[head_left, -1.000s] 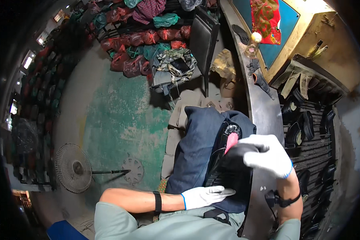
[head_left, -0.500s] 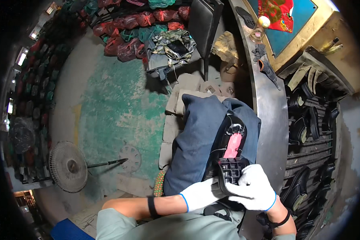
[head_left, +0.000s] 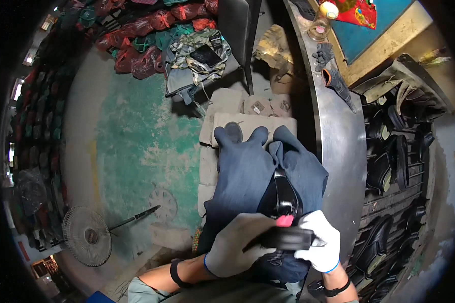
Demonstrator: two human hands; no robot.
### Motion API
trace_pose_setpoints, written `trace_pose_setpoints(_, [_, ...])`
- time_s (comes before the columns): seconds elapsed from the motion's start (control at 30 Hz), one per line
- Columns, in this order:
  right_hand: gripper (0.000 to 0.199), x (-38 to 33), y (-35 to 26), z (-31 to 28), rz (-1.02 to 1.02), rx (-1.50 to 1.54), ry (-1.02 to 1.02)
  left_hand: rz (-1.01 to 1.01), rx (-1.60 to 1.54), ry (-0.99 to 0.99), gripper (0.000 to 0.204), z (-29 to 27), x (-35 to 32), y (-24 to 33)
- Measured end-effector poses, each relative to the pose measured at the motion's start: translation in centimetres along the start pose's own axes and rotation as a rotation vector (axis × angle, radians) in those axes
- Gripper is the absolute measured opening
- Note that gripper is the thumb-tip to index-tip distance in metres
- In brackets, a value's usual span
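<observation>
Over my lap, a black rubber shoe sole (head_left: 287,238) is held up between my two hands, edge toward me and a little blurred. My left hand (head_left: 240,243), in a white glove, grips the sole at its left end. At its right end my right hand (head_left: 320,241), gloved too, is closed on it with fingers and thumb. Beneath the sole, a black shoe upper (head_left: 280,189) lies between my thighs, its underside up with whitish marks. A bit of pink (head_left: 284,220) shows just behind the sole; the rest of it is hidden.
A curved metal bench (head_left: 341,161) runs along my right, with dark gloves (head_left: 336,83) and a glass jar (head_left: 319,28) on it. Beyond stands a rack of black shoes (head_left: 384,169). To the left are a fan (head_left: 88,236) and a chair with camouflage cloth (head_left: 199,53).
The sole has been raised off the upper and turned from tread-up to edge-on. My left hand now sits higher on its left end. The view has shifted slightly.
</observation>
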State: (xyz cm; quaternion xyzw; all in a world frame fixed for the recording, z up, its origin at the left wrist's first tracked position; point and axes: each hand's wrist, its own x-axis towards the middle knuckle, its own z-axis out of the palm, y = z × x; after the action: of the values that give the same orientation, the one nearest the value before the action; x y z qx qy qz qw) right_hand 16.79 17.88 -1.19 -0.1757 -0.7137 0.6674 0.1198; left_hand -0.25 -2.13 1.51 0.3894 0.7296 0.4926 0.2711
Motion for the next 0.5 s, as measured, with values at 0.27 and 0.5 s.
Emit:
trace_pose_setpoints(0.27, [0.074,3.6,-0.7,-0.8,0.282,-0.37,0.064,-0.596,0.1,-0.005,0.062,-1.9,5.5,1.3])
trace_pose_setpoints(0.5, [0.061,1.6,-2.4,2.5,-0.126,-0.563,0.203,0.013,0.392,0.175,0.049,1.3,2.4,1.2])
